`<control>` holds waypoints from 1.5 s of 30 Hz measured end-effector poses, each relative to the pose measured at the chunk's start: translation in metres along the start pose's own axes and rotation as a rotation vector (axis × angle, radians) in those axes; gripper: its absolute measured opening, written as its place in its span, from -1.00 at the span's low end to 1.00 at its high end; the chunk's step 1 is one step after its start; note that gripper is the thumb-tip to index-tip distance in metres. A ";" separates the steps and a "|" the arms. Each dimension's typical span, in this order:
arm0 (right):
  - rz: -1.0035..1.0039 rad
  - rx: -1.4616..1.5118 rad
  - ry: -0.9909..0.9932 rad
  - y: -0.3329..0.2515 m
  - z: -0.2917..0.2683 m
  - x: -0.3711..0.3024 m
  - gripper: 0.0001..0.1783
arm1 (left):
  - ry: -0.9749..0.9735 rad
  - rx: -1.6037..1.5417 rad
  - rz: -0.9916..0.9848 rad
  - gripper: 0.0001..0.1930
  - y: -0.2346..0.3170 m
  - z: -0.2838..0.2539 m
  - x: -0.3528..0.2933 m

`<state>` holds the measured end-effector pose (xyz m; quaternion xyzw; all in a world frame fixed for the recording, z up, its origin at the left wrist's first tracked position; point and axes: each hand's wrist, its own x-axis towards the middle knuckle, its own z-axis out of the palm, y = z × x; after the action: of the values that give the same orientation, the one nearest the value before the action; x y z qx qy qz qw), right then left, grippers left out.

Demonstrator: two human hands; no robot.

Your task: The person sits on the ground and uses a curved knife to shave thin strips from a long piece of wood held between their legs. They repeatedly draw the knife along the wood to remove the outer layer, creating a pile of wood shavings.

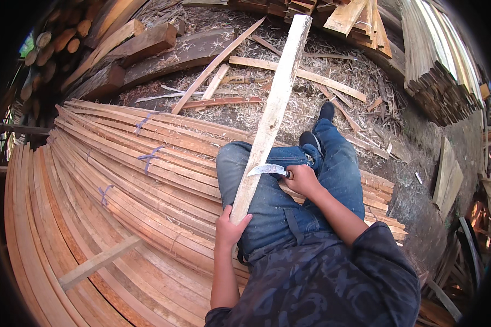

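A long pale wooden board rests across my left thigh, its far end pointing away over the littered ground. Its near end is gripped by my left hand, with the thumb on top and the fingers around the side. My right hand is closed on the dark handle of a curved knife. The blade points left, and its tip lies over the board's face a little beyond my left hand. Whether the edge bites into the wood I cannot tell.
Under and left of me lie tied bundles of long wooden strips, with a loose crosspiece on top. Shavings and offcuts litter the ground ahead. Thick beams lie far left; stacked planks stand far right.
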<state>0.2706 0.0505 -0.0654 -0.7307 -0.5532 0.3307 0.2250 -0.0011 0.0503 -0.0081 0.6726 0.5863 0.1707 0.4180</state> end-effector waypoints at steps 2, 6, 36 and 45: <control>0.063 -0.086 0.085 0.005 -0.012 0.008 -0.80 | -0.006 0.003 0.010 -0.55 0.001 -0.004 0.000; 0.200 -0.053 0.177 0.007 -0.029 0.016 -0.61 | -0.003 0.062 -0.018 -0.55 0.008 -0.007 0.000; 0.104 0.161 -0.079 0.001 -0.031 0.017 -0.60 | 0.021 0.089 -0.079 -0.45 0.001 -0.013 0.000; 0.031 0.108 0.025 -0.002 -0.030 0.013 -0.63 | 0.012 0.079 -0.076 -0.46 0.002 -0.015 0.000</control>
<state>0.2937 0.0649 -0.0463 -0.7301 -0.5201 0.3546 0.2658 -0.0106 0.0557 0.0019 0.6647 0.6202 0.1353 0.3940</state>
